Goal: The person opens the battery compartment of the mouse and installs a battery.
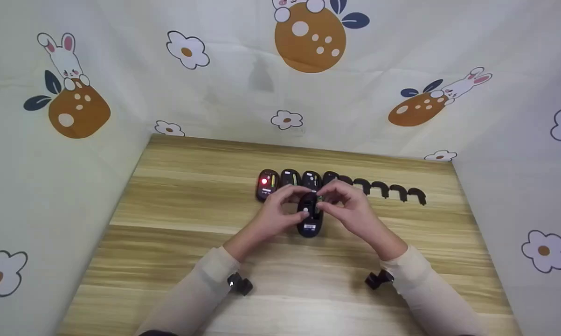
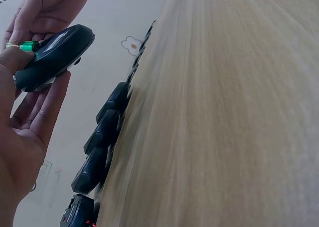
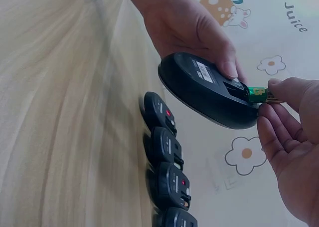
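A black computer mouse [image 1: 310,229] is held underside up above the table, its battery slot uncovered. My left hand [image 1: 279,208] grips it from the left side, thumb on the underside near the slot and fingers beneath the body, as the left wrist view shows. A green battery [image 3: 257,94] is pinched between thumb and fingers of my right hand [image 1: 352,209]. In the right wrist view one end of the battery lies at the slot while the rest sticks out past the edge of the mouse.
Behind my hands several more mice lie underside up in a row; the leftmost mouse [image 1: 267,185] glows red and shows a battery in its slot. To their right runs a line of black curved battery covers [image 1: 379,188]. Patterned cloth [image 1: 229,93] walls the wooden table [image 1: 177,186].
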Tool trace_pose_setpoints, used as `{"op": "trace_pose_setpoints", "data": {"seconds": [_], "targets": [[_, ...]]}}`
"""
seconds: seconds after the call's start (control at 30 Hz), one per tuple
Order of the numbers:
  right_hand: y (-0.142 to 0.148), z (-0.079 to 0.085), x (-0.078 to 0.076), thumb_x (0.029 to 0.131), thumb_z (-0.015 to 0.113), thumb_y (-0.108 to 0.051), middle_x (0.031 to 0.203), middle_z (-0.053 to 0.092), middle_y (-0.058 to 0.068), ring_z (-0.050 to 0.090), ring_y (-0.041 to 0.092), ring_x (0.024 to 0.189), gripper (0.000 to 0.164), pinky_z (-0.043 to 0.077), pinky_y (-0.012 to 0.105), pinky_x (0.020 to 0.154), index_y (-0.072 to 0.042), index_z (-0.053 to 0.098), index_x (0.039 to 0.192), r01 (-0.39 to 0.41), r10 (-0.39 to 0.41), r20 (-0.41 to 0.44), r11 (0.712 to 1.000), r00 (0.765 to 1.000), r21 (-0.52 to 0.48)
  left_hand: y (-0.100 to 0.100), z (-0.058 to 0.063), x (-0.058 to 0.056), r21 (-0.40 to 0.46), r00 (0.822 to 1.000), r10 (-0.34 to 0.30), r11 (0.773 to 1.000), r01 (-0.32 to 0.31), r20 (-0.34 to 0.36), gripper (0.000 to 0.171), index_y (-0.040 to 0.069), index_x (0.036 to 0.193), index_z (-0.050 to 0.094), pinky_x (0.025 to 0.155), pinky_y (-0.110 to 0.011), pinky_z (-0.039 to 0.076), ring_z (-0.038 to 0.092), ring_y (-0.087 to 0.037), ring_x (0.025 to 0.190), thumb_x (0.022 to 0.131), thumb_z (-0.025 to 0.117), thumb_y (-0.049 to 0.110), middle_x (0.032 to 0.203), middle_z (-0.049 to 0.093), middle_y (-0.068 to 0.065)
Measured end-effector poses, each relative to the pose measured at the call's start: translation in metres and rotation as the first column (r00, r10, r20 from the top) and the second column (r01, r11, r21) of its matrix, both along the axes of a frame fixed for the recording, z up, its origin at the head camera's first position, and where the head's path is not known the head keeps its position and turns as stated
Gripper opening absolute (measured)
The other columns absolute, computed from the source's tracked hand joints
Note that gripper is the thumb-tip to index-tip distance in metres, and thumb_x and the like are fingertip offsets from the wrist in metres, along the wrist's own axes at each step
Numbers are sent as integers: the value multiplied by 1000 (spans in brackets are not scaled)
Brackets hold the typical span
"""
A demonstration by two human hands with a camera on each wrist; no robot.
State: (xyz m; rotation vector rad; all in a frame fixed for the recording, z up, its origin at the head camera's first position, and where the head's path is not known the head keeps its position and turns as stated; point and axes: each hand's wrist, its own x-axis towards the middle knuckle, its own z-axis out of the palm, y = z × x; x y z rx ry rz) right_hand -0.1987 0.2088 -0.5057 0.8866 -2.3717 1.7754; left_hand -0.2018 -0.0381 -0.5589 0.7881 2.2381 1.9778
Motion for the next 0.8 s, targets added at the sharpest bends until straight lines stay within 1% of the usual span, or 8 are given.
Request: {"op": "trace_pose_setpoints", "data": {"seconds": [0.13,0.3,0.43,0.53,0.67,0.8], "targets": [[0,-2,1,94,86,0,104,75,10,71,19,89,17,63,31,80,-6,81,110,5,-5,-6,1000,1000,12,1,0,0,16,1000,-6,1000,6,7,52,12,142,71,112,-51,55,70,-25,116,92,87,7,131,70,-2],[-1,-2,1,93,87,-1,107,76,6,71,20,93,16,64,30,84,-8,83,107,10,-10,-4,1000,1000,29,1,0,0,14,1000,-9,1000,9,9,53,11,142,70,113,-50,55,70,-23,116,92,87,7,132,70,-2],[0,-3,1,92,88,-1,107,76,4,71,20,93,17,63,29,84,-10,84,106,17,-17,-8,999,1000,47,1,1,0,3,1000,-6,1000,6,7,53,11,142,70,113,-48,55,70,-22,116,92,87,7,132,70,-1],[0,-3,1,93,87,-1,106,75,6,70,20,93,16,63,28,84,-9,85,106,20,-20,-10,998,1000,55,1,1,0,-5,1000,-2,1000,2,3,53,11,142,70,113,-46,55,70,-23,117,92,87,8,131,70,-1],[0,-5,0,92,87,1,104,74,7,70,20,93,17,62,27,85,-9,85,106,24,-23,-15,997,1000,67,1,2,0,-11,1000,3,1000,-3,2,52,12,142,70,113,-45,55,70,-23,116,92,87,9,131,70,0],[1,-6,0,92,87,1,101,72,5,70,19,93,18,62,26,84,-10,86,105,21,-19,-37,997,999,80,1,3,0,-8,1000,15,1000,-14,13,52,13,141,70,113,-46,55,70,-22,116,92,88,10,129,70,0]]}}
